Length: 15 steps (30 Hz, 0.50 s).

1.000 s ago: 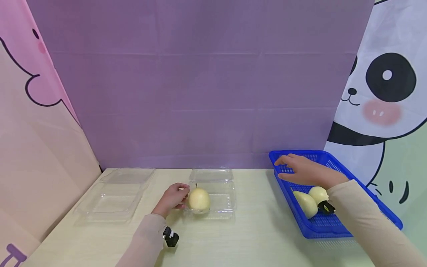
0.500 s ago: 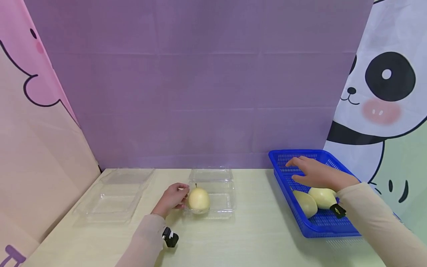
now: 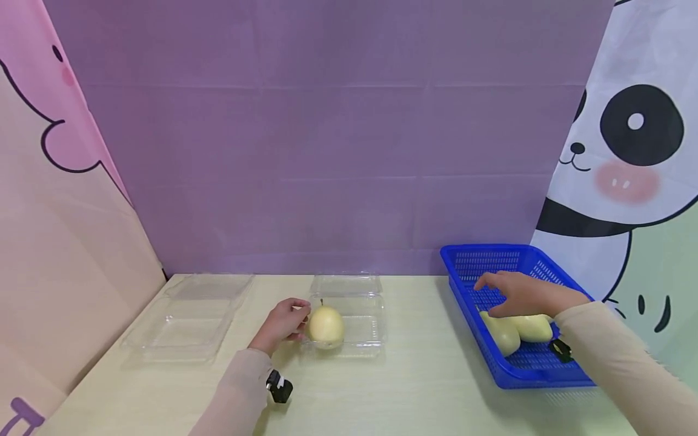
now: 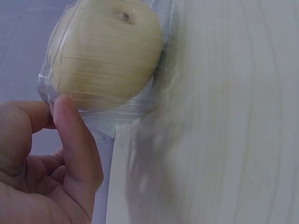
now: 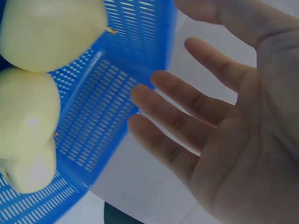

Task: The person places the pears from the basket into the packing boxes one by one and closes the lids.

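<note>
My left hand [image 3: 282, 324] pinches the left wall of a small clear plastic box [image 3: 362, 330] between thumb and forefinger; its lid lies folded back. Inside the box, at its left side, sits a pale yellow pear [image 3: 326, 327], stem up. The left wrist view shows this pear [image 4: 110, 51] through the clear wall. Over the blue basket [image 3: 473, 349], my right hand [image 3: 531, 295] hovers with spread, slightly bent fingers, holding nothing. Below it lie a pear [image 3: 503, 335] and another pear [image 3: 533, 328], partly hidden by the hand. The right wrist view shows pears [image 5: 46, 35] apart from the fingers.
A larger clear plastic box [image 3: 180, 332], lid folded back, stands at the left of the pale wooden table [image 3: 403, 393]. A purple cloth [image 3: 338, 139] hangs behind the table. At the right, a panda-printed cloth [image 3: 627, 181] hangs beside the basket.
My right hand has moved rightward, then lower over the basket toward the pears. My left hand has stayed at the small box with its pear.
</note>
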Available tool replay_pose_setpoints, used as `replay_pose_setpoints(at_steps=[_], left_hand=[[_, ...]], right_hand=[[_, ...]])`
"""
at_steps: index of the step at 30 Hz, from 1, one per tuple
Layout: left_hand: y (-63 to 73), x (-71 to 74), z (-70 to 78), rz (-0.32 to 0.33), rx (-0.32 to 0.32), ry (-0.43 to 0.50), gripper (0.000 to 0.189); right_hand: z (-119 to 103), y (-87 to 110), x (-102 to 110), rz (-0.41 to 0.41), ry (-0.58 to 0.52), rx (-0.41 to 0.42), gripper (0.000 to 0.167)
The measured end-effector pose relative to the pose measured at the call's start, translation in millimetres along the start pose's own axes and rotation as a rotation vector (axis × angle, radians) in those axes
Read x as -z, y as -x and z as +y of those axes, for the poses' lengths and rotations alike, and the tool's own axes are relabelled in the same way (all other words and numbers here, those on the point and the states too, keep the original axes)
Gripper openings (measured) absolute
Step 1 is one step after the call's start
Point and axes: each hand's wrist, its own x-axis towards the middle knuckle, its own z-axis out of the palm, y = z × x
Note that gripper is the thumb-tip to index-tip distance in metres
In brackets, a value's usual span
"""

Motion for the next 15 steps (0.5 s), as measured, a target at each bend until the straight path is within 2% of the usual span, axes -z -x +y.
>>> replay_pose_setpoints(at_steps=[4, 15], left_hand=[[-0.9, 0.5, 0.0, -0.005, 0.002, 0.005, 0.031], [0.9, 0.6, 1.4, -0.006, 0.005, 0.007, 0.033]], right_hand=[[1, -0.7, -6, -0.062, -0.015, -0.045, 0.050], [2, -3.6, -12, -0.168, -0.013, -0.162, 0.050]])
